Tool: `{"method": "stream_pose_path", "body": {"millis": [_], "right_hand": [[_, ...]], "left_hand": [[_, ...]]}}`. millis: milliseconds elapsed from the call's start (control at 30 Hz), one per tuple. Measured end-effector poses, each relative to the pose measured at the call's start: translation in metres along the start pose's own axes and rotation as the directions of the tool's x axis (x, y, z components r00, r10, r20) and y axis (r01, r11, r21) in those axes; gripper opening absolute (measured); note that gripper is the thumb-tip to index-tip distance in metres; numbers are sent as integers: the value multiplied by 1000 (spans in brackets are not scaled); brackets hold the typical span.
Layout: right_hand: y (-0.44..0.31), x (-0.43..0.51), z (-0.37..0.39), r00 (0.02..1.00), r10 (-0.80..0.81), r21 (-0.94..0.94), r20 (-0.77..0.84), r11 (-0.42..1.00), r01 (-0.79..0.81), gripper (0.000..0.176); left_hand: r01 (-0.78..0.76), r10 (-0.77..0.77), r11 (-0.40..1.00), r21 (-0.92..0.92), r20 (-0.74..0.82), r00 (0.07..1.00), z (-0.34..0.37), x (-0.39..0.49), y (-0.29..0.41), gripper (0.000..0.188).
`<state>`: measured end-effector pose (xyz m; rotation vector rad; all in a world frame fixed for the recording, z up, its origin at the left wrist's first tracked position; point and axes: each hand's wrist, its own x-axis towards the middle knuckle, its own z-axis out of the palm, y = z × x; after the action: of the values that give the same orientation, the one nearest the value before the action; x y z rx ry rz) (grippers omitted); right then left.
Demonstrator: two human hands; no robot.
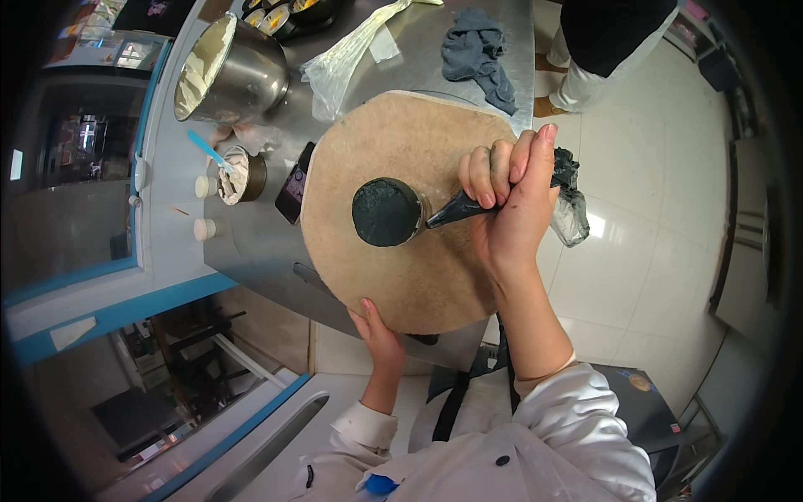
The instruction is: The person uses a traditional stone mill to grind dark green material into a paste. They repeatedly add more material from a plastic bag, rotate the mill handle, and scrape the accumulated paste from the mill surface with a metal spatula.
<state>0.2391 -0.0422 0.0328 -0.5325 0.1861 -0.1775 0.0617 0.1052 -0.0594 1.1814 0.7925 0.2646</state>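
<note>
A small round cake (386, 212) with a black-frosted top stands near the middle of a tan round turntable board (401, 282). My right hand (511, 179) is closed around a piping bag (461, 208) of black cream, its twisted end and clear plastic tail sticking out past the thumb side. The bag's tip points left at the cake's right side, close to it; whether they touch I cannot tell. At the board's near edge rests my left hand (379, 332), thumb on the rim and the other fingers hidden beneath.
On the steel table (257, 251) are a metal bowl of pale cream (251, 75), a cream tub with a blue spatula (241, 176), a phone (295, 185), a piping bag of pale cream (351, 56) and a grey cloth (473, 50). Another person (602, 44) stands beyond the right edge.
</note>
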Motion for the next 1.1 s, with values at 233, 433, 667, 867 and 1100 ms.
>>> {"method": "stream_pose_path", "body": {"millis": [233, 433, 667, 867, 1100], "right_hand": [[5, 5, -4, 967, -78, 253, 244, 967, 14, 27], [-10, -7, -8, 993, 81, 137, 84, 986, -92, 39], [-6, -14, -15, 996, 92, 132, -14, 987, -90, 18], [13, -13, -20, 997, 64, 105, -46, 993, -59, 39], [26, -12, -6, 991, 36, 34, -129, 999, -32, 45]], "left_hand": [[-15, 15, 1000, 9, 10, 1000, 1, -1, -1, 58], [-25, 24, 999, 46, 18, 1000, 3, -4, 0, 58], [-50, 46, 997, 67, 53, 998, 1, -4, -3, 58], [-20, 19, 998, 58, 16, 1000, 1, -7, -6, 59], [-30, 30, 999, 14, 25, 999, 4, -9, -9, 59]]}}
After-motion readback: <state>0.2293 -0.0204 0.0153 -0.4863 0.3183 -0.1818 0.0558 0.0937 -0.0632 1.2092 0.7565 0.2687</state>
